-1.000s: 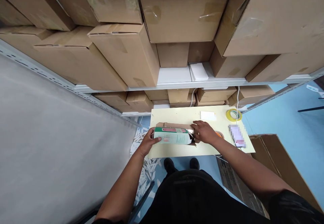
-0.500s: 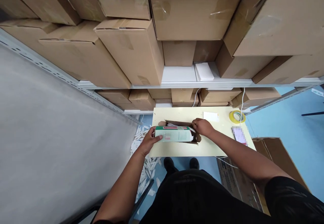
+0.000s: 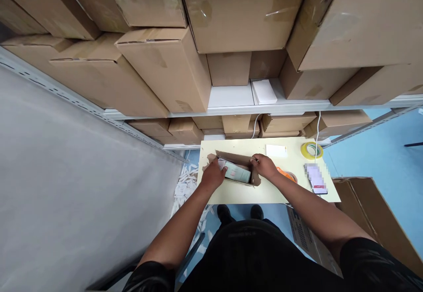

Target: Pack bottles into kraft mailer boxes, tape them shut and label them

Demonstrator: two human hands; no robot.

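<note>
A small open brown cardboard box point(image 3: 246, 159) lies on the pale yellow table point(image 3: 271, 190). Inside it sits a light green product carton point(image 3: 238, 173), mostly sunk between the box walls. My left hand point(image 3: 214, 176) rests on the carton's left end, fingers curled down onto it. My right hand point(image 3: 263, 167) grips the right end of the cardboard box, fingers bent over its flap.
On the table lie a white card point(image 3: 276, 151), a roll of yellow tape point(image 3: 311, 150), an orange tape roll point(image 3: 287, 175) and a phone point(image 3: 316, 181). Shelves stacked with cardboard boxes point(image 3: 165, 69) rise behind. Paper scraps point(image 3: 185, 186) litter the blue floor; a large carton point(image 3: 363, 212) stands at right.
The green carton has gone from lying on top of the box to down inside it. My left hand moved right onto the carton; my right hand stayed at the box's right end.
</note>
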